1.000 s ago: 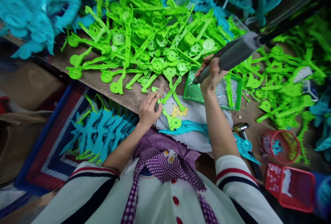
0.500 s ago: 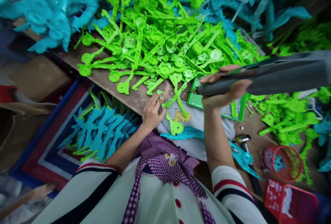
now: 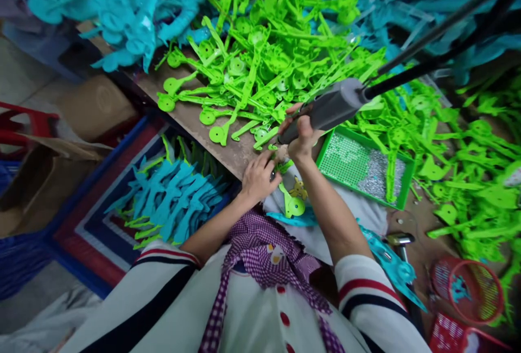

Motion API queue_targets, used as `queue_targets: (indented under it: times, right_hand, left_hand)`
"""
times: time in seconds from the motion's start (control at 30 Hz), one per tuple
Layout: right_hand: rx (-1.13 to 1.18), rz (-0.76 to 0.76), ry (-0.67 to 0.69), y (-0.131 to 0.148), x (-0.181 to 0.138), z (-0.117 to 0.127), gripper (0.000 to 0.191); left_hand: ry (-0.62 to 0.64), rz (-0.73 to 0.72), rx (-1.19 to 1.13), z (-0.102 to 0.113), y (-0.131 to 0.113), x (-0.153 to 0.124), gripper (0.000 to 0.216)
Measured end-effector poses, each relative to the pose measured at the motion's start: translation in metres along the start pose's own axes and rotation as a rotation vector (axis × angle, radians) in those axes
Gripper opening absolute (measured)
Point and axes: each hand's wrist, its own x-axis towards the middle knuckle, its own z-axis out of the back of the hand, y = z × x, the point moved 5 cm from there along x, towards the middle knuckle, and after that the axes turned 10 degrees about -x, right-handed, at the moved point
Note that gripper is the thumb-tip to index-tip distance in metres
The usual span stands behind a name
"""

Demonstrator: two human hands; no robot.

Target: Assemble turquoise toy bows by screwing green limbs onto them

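Observation:
My right hand [image 3: 304, 138] is wrapped round a grey electric screwdriver [image 3: 334, 104], a black cord running from its back end. The tool slants down to the left, its tip end close to my left hand [image 3: 259, 178]. The fingers of that left hand are curled onto a lime-green plastic part [image 3: 293, 206] with a round disc end; the gripped end is mostly hidden. A small dark, shiny thing shows by my left thumb, too small to name. Beneath are a pale cloth [image 3: 315, 239] with a yellow cartoon figure and a blue plastic piece [image 3: 291, 218].
Lime-green parts [image 3: 260, 65] are heaped behind my hands, with blue pieces [image 3: 118, 16] at the left. A green tray [image 3: 408, 182] of small metal bits stands right, near a hammer [image 3: 401, 240] and a red basket [image 3: 494, 288]. Stacked blue pieces [image 3: 171, 195] sit lower left.
My right hand has brought the screwdriver left and down toward my left hand, uncovering the green tray. My left hand stays on the green part. The view has shifted.

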Motion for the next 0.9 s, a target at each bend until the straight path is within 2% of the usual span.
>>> queue_targets:
  times: [0.2, 0.37, 0.53, 0.67, 0.73, 0.8, 0.9]
  right_hand:
    - [0.000, 0.003, 0.023, 0.001, -0.004, -0.007, 0.054]
    - [-0.040, 0.073, 0.134, 0.004, -0.001, -0.018, 0.049]
    - [-0.090, 0.109, 0.265, -0.005, -0.003, -0.026, 0.047]
    - [-0.133, 0.162, 0.284, -0.011, -0.007, -0.030, 0.045]
    - [-0.148, 0.146, 0.264, -0.006, -0.005, -0.029, 0.046]
    - [-0.134, 0.098, 0.175, 0.008, 0.002, -0.016, 0.049]
    - [-0.075, 0.102, -0.072, 0.042, 0.009, 0.033, 0.054]
  left_hand:
    - [0.005, 0.005, -0.010, -0.001, 0.000, 0.000, 0.036]
    - [0.005, 0.002, -0.006, -0.002, 0.001, -0.001, 0.039]
    - [-0.012, -0.014, 0.028, -0.004, 0.002, -0.002, 0.041]
    - [-0.006, -0.017, 0.044, -0.003, 0.002, -0.003, 0.040]
    - [-0.010, -0.022, 0.035, -0.002, 0.001, -0.002, 0.038]
    - [-0.016, -0.021, 0.027, 0.000, 0.001, -0.002, 0.035]
    - [-0.027, -0.021, 0.023, 0.003, 0.001, -0.002, 0.032]
